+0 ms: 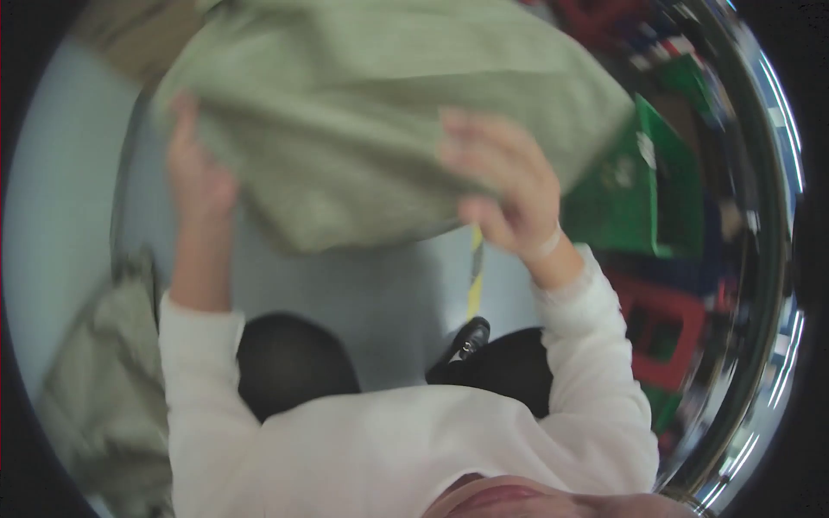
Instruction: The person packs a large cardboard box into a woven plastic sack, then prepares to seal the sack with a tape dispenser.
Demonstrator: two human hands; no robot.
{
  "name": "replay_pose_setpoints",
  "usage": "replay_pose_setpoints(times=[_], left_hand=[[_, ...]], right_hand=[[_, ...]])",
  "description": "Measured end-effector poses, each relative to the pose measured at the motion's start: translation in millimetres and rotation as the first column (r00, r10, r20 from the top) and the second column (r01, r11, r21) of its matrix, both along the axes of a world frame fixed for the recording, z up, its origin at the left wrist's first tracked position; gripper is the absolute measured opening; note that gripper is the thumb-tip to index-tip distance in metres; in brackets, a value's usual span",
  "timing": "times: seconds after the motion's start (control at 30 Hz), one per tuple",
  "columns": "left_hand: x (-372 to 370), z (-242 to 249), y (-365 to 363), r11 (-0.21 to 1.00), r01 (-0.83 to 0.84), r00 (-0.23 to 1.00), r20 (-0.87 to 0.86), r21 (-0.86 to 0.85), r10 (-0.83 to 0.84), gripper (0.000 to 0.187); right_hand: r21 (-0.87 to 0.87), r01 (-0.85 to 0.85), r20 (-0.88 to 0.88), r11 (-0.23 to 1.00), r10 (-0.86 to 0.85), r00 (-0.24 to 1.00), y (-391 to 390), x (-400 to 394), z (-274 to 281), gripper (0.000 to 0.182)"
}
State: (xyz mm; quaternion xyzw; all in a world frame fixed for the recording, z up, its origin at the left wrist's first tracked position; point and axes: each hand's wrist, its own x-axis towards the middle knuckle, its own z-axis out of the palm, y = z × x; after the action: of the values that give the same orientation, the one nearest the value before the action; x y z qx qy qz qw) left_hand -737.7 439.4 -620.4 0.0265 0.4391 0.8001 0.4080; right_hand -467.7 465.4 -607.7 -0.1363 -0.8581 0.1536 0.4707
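Observation:
A large light green cloth (363, 112) spreads in front of me, blurred by motion, its lower edge hanging above the floor. Its exact kind does not show. At its left edge, my left hand (203, 173) is closed on the fabric, one finger pointing upward. My right hand (509, 177) is in front of the cloth's lower right part. Its fingers are bent but apart, with the thumb separate and nothing visible between them. Whether the right fingertips touch the fabric is hard to tell through the blur.
More green cloth (108, 380) lies in a heap at the lower left. To the right are a green plastic crate (678, 194) and a red crate (661, 332). A yellow and black tape line (476, 272) runs along the grey floor (380, 311) near my shoe (471, 338).

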Motion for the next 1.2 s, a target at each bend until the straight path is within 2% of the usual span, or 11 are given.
replay_pose_setpoints(times=[0.1, 0.23, 0.3, 0.4, 0.47, 0.6, 0.73, 0.8, 0.87, 1.0, 1.2], left_hand=[[18, 12, -2, 1.0, 0.027, 0.991, -0.129, 0.012, -0.025, 0.041], [32, 29, -33, 0.896, 0.337, 0.791, -0.429, -0.289, -0.436, 0.042], [41, 20, -39, 0.838, 0.543, 0.675, -0.567, -0.052, -0.472, 0.026], [55, -2, -28, 0.754, 0.641, 0.564, -0.756, 0.147, -0.333, 0.04], [60, -8, -20, 0.698, 0.656, 0.541, -0.823, 0.286, -0.172, 0.037], [62, -21, -13, 0.598, 0.749, 0.434, -0.893, 0.284, -0.12, 0.046], [36, -41, -3, 0.418, 0.901, 0.183, -0.975, 0.113, -0.13, 0.044], [6, -52, 12, 0.586, 0.734, 0.55, -0.807, 0.344, -0.216, 0.044], [-34, -75, 25, 0.889, 0.4, 0.723, -0.673, 0.222, -0.157, 0.044], [-87, -149, 64, 0.99, 0.03, 0.739, -0.664, -0.138, -0.115, 0.03], [-83, -200, 126, 0.92, 0.297, 0.721, -0.572, -0.255, -0.392, 0.052]], right_hand=[[-0.02, -0.347, 0.191, 0.938, 0.344, 0.919, -32, -37, -49, 0.036], [-0.091, -0.146, 0.728, 0.985, 0.165, 0.665, -45, -48, -97, 0.062], [0.126, -0.073, 0.755, 0.989, -0.048, 0.654, -51, -43, -110, 0.048], [-0.13, 0.028, 0.802, 0.991, 0.088, 0.591, -67, -51, -91, 0.059], [-0.31, 0.282, 0.851, 0.908, 0.133, 0.508, -72, -54, -92, 0.024], [-0.349, 0.422, 0.893, 0.837, 0.16, 0.421, -61, -76, -106, 0.008], [-0.069, 0.236, 0.869, 0.969, -0.058, 0.491, -45, -91, -122, 0.073], [-0.016, 0.233, 0.858, 0.972, -0.106, 0.502, -37, -86, -131, 0.083], [0.097, 0.173, 0.86, 0.98, -0.17, 0.481, -35, -72, -145, 0.082], [0.119, 0.104, 0.833, 0.988, -0.156, 0.531, -31, -77, -144, 0.082], [0.15, 0.124, 0.811, 0.981, -0.194, 0.552, -29, -76, -149, 0.077]])
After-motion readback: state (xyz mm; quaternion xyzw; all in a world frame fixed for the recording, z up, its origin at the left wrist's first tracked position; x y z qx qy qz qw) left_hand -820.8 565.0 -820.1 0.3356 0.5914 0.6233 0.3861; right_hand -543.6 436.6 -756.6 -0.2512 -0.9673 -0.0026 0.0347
